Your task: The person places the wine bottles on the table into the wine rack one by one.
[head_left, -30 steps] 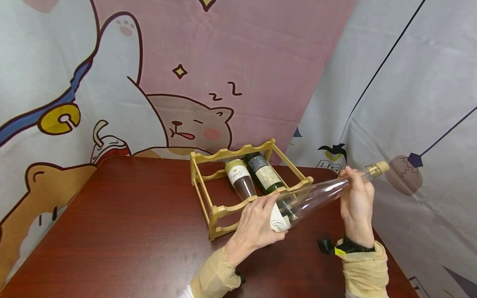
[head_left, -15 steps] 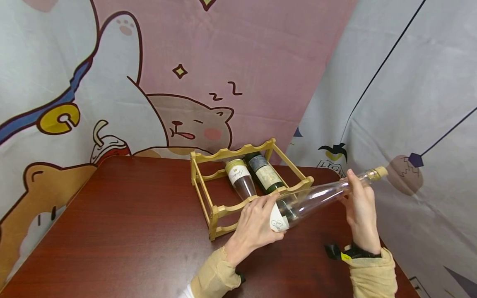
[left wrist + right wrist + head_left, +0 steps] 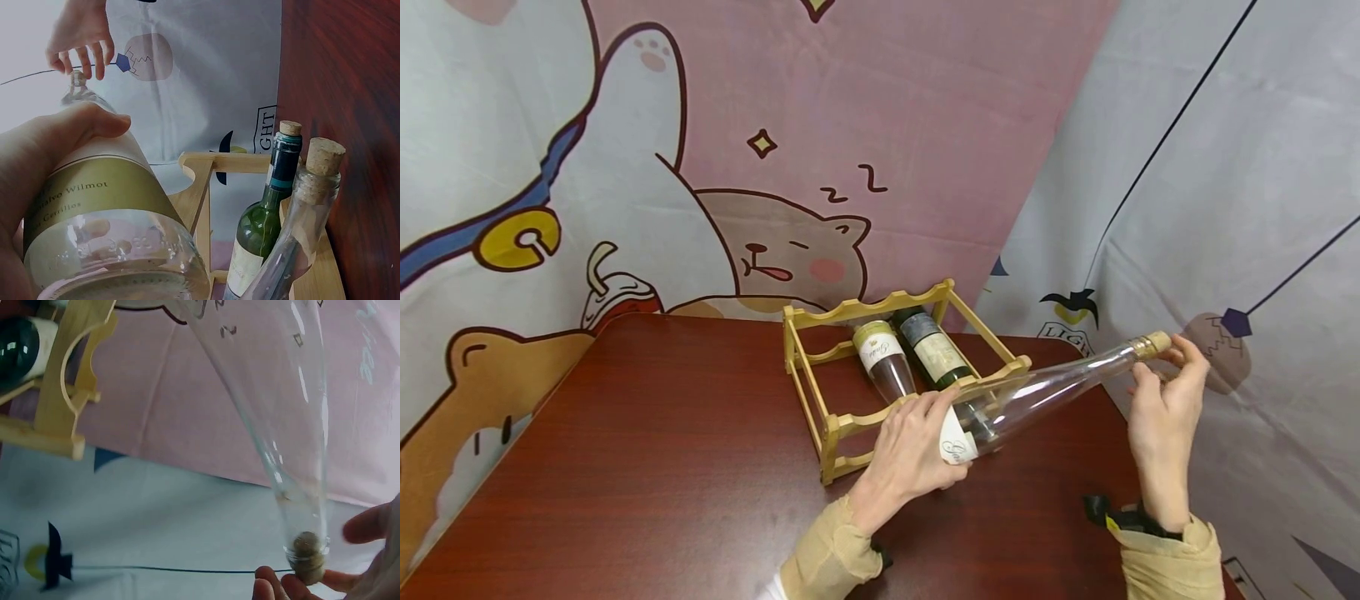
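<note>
My left hand (image 3: 904, 454) grips a clear wine bottle (image 3: 1037, 396) round its labelled body. The bottle is tilted, its corked neck up to the right. In the left wrist view the left thumb lies across the bottle above an olive label band (image 3: 112, 187). My right hand (image 3: 1168, 417) is at the neck end, thumb and fingers apart. In the right wrist view its fingers (image 3: 265, 584) are next to the cork (image 3: 307, 572), and the thumb (image 3: 369, 525) stands off the glass. Whether the fingertips touch the cork I cannot tell.
A wooden wine rack (image 3: 831, 429) stands on the dark red table (image 3: 685, 450), behind the left hand. Two bottles lie in it, a clear one with a white label (image 3: 880, 350) and a green one (image 3: 936, 346). Patterned cloth (image 3: 925, 150) hangs behind the table.
My right hand has slid from the bottle's neck out to the right, to the cork end, and its fingers have spread. The bottle and left hand have shifted only slightly.
</note>
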The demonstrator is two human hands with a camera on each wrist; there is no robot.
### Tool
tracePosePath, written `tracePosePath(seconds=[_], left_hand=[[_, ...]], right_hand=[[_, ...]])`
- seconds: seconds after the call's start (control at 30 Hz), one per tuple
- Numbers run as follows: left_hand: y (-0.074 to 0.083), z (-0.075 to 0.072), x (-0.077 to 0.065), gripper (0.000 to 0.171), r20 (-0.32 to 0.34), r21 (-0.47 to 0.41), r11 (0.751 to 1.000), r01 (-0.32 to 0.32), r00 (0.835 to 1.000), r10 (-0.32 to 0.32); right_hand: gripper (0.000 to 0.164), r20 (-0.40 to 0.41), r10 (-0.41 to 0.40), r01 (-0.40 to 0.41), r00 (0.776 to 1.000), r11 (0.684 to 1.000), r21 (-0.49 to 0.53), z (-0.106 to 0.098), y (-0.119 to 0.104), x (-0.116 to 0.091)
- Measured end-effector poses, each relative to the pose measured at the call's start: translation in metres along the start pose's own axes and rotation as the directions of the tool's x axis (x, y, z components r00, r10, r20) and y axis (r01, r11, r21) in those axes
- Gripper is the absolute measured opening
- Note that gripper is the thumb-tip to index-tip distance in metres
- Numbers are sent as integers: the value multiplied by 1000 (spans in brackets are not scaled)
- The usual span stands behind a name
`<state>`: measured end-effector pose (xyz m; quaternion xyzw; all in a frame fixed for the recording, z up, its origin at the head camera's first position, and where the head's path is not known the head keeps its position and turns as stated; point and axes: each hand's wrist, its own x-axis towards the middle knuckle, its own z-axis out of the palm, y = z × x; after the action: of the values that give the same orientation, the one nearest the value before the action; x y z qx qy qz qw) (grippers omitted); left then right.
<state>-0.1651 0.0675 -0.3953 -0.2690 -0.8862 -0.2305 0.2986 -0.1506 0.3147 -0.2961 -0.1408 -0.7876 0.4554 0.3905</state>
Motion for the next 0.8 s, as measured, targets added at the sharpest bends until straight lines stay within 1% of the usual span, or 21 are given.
tracePosePath(seconds=[0.07,0.1,0.13,0.2,0.23,0.33,0.4,0.47,0.5,0.57,0.67,0.73,0.8], left_hand=[[0,-1,0,94,4,-6,1000,3,1000,-3],[0,-2,1,93,6,-11,1000,6,1000,-6],[0,-3,1,93,7,-15,1000,8,1000,-8],[0,-4,1,92,10,-22,1000,15,1000,-15],[0,-5,1,91,10,-22,1000,17,1000,-17],[0,-7,1,91,11,-18,1000,22,1000,-21],[-1,-7,1,91,12,-12,1000,23,1000,-23],[-1,-8,1,92,14,-8,1000,24,1000,-24],[-1,-8,1,92,14,-6,1000,24,1000,-24],[-1,-8,1,93,14,1,1000,21,1000,-21],[0,-9,0,94,4,21,1000,8,1000,-8],[0,-9,0,95,-4,41,999,-3,1000,4],[0,-9,0,97,-14,62,998,-14,1000,15]], right_hand=[[57,-4,-99,98,995,990,-100,-2,0,-1],[59,0,-161,160,987,978,-137,-2,1,-2],[61,6,-228,225,974,960,-166,-3,2,-2],[67,26,-357,354,934,910,-217,-3,5,-1],[70,36,-417,413,908,879,-239,-3,6,0],[73,79,-571,568,817,774,-280,-3,10,3],[72,125,-639,641,759,701,-314,-2,12,5],[70,177,-696,707,696,620,-341,-1,14,6],[69,204,-718,734,666,580,-354,0,14,7],[68,271,-742,776,613,499,-386,1,14,7],[64,366,-761,829,536,392,-399,1,13,8],[61,420,-763,857,491,335,-392,1,13,9],[59,453,-769,880,451,301,-366,2,13,9]])
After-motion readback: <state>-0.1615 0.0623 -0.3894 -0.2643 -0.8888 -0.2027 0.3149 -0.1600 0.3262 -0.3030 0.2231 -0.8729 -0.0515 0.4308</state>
